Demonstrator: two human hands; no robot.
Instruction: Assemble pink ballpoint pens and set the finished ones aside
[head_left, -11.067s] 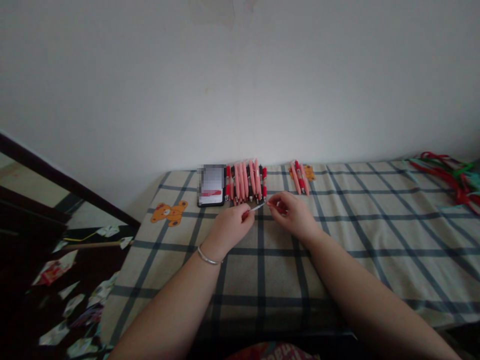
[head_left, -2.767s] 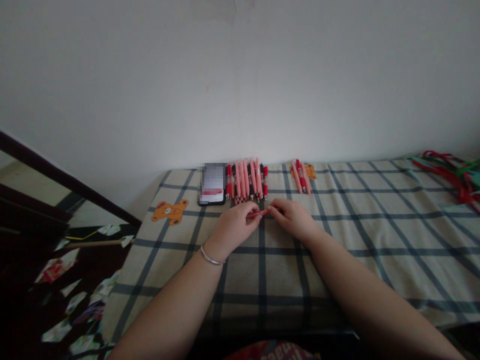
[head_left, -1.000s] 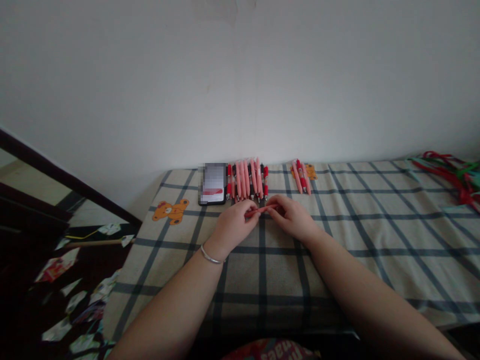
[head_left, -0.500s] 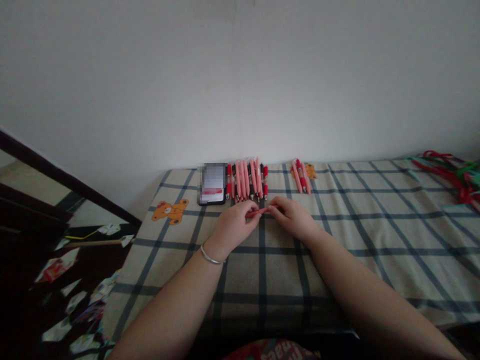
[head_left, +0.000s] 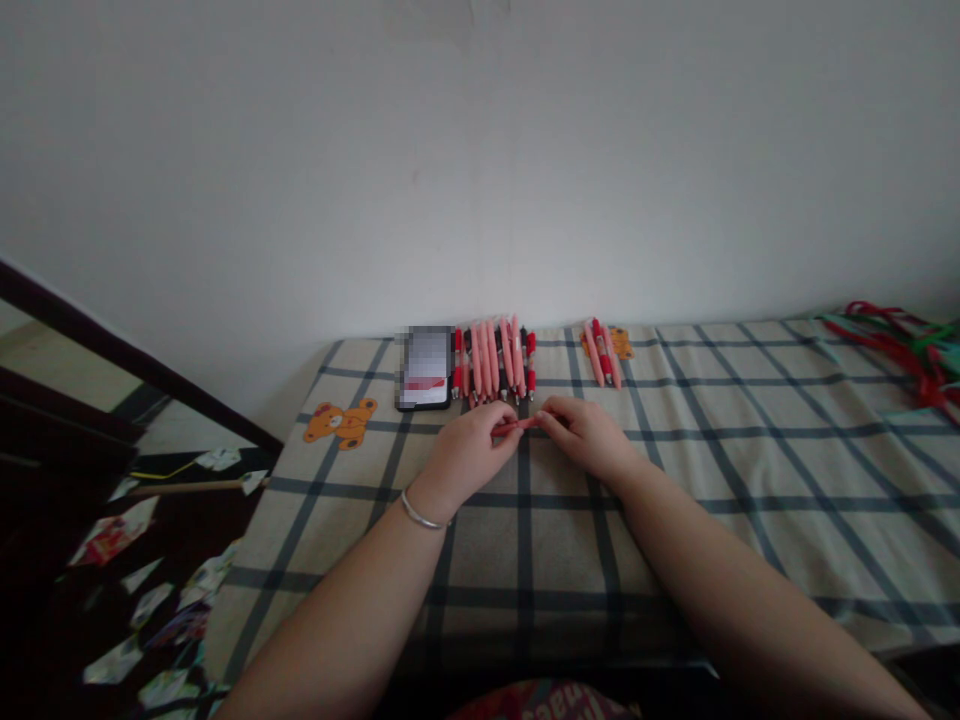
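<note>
My left hand (head_left: 474, 440) and my right hand (head_left: 577, 432) meet low over the checked cloth, each closed on one end of a pink pen (head_left: 525, 423). The pen lies roughly level between the fingertips, and both its ends are partly hidden by fingers. Just beyond my hands a row of pink, red and black pens (head_left: 491, 362) lies side by side, some overlapping. To the right, apart from that row, lies a small group of pink and red pens (head_left: 604, 355).
A phone (head_left: 426, 370) lies left of the pen row. Red and green ribbons (head_left: 911, 350) are heaped at the far right. The checked cloth (head_left: 675, 470) covers the table up to the wall. Scraps of paper (head_left: 116, 660) litter the dark area at lower left.
</note>
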